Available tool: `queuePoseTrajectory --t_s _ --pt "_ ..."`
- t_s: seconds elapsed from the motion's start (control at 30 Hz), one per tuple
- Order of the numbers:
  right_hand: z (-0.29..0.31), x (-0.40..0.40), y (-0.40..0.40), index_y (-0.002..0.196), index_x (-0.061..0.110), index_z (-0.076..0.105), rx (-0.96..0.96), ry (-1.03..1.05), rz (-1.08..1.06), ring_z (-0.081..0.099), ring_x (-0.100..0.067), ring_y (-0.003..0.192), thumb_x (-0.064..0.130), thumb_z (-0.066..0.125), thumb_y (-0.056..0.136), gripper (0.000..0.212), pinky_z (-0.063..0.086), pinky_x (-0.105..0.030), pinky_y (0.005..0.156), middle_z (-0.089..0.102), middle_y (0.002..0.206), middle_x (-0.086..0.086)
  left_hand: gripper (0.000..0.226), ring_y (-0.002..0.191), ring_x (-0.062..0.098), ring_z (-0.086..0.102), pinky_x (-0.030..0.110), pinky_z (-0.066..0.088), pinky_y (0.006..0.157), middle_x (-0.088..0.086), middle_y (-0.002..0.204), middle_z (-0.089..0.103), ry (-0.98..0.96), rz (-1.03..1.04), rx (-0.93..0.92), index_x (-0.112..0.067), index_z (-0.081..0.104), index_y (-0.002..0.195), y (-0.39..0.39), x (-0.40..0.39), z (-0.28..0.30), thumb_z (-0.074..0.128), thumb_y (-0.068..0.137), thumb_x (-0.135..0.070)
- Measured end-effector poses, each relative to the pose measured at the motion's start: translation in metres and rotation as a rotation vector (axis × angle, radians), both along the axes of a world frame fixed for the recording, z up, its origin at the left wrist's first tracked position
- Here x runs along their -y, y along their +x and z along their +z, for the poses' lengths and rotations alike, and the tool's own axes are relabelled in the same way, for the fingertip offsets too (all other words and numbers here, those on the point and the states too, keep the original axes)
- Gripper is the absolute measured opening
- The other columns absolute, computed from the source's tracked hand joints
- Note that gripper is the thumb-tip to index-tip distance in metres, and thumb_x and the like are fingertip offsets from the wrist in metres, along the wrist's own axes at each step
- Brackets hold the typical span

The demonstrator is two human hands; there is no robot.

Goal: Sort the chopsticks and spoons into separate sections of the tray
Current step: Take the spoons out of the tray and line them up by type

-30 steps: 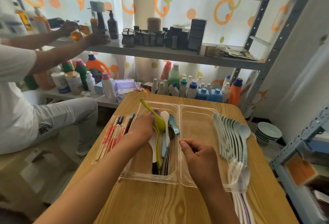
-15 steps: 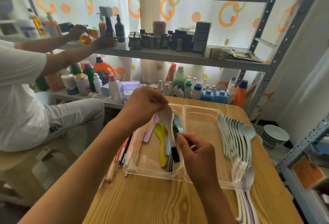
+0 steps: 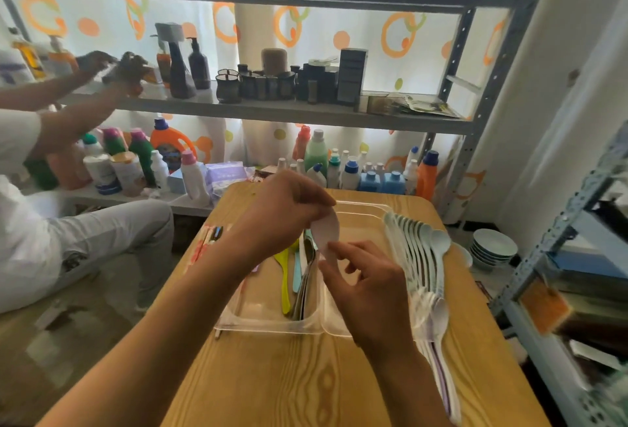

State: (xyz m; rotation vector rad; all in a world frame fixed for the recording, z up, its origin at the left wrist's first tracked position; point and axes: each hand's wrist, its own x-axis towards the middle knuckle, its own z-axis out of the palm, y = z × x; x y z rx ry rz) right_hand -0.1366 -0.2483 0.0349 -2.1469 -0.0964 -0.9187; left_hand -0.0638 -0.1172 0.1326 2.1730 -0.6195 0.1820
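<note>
Wooden table (image 3: 306,375) fills the lower view; I read it as the work surface, everything for the sort laid across it. On it the clear two-section tray (image 3: 272,328), long side toward me. Its left section holds a loose mix: yellow spoon (image 3: 284,277), a teal one beside it, dark utensils leaning on the divider; the right section looks bare where I can see it, likely kept free for one kind. Right of the tray, a fanned row of pale spoons (image 3: 424,256) lies on the table, partly in clear wrap, probably stock waiting to go in. Left of the tray, wrapped chopsticks (image 3: 207,239) lie on the table, mostly hidden by my left forearm. Left hand (image 3: 282,212) is raised above the tray's far end, fingers curled, pinching the top of a white spoon (image 3: 328,233). Right hand (image 3: 367,287) is just below it, thumb and forefinger closing on the spoon's lower end, other fingers loosely bent. So the spoon hangs between both hands, over the divider, clear of the tray floor. My guess: mid-transfer toward the right section. A seated person in white reaches to the shelf at left, well apart.
</note>
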Motion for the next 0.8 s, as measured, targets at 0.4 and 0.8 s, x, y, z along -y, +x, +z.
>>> queuePoseTrajectory --t_s 0.4,0.8 --pt "-0.016 0.081 -0.052 0.104 0.02 0.075 -0.105 0.25 -0.176 0.063 -0.003 0.076 0.018 0.071 0.088 0.017 0.052 -0.017 0.064 0.068 0.086 0.013 0.017 0.078 0.008 0.067 0.026 0.059 0.067 -0.006 0.09 0.07 -0.179 -0.125 -0.055 -0.015 0.071 0.105 -0.024 0.086 -0.013 0.061 0.093 -0.02" --pt "-0.075 0.137 -0.074 0.109 0.01 0.073 -0.471 0.336 -0.516 0.053 0.001 0.071 0.019 0.064 0.093 0.02 0.04 -0.013 0.059 0.062 0.085 0.008 0.015 0.072 0.012 0.069 0.019 0.056 0.059 -0.003 0.083 0.07 -0.195 -0.171 -0.063 -0.01 0.072 0.101 -0.024 0.101 -0.012 0.059 0.093 -0.013"
